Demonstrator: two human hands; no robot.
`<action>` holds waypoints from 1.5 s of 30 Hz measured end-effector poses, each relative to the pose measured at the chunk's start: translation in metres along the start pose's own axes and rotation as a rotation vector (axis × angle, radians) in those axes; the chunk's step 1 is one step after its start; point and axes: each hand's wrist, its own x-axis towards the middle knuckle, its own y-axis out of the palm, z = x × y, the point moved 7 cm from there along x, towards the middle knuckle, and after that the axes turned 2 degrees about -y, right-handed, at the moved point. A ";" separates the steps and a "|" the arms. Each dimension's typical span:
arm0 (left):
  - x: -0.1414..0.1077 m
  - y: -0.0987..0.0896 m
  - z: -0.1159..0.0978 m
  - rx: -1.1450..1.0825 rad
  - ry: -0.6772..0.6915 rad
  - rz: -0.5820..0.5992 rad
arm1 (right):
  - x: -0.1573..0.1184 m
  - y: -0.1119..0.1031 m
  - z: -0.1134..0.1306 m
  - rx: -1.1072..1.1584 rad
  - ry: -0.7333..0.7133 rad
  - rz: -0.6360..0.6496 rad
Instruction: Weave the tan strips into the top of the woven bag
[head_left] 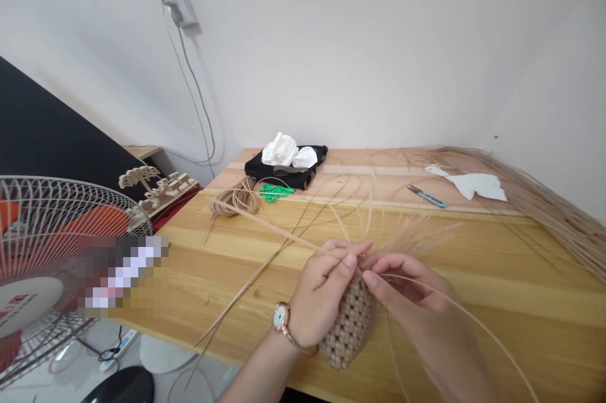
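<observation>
A small woven basket (349, 327) of tan strips hangs between my hands over the near edge of the table, its lower end tilted toward me. My left hand (326, 286) wears a wristwatch (281, 316) and grips the basket's upper rim, thumb on top. With thumb and fingers close together, my right hand (407, 289) pinches a thin strip (466, 311) at the rim; it curves down to the right. Loose strip ends (416, 235) fan out behind the rim. My fingertips partly hide the weaving there.
Behind lie a coiled bundle of strips (237, 199), green pieces (276, 192), a black bag (258, 166) with white tissue (281, 150), and a blue utility knife (427, 196). Long strips (544, 213) run along the right. A fan (52, 264) stands left of the table (199, 264).
</observation>
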 end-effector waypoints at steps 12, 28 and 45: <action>-0.001 -0.005 -0.003 -0.013 0.038 -0.095 | 0.006 -0.005 -0.003 0.028 0.103 0.077; -0.003 0.006 -0.011 -0.067 0.090 0.093 | 0.001 -0.029 0.035 -0.335 -0.227 -0.122; -0.002 0.014 -0.022 0.138 0.269 0.206 | 0.002 -0.040 0.025 0.215 -0.276 -0.281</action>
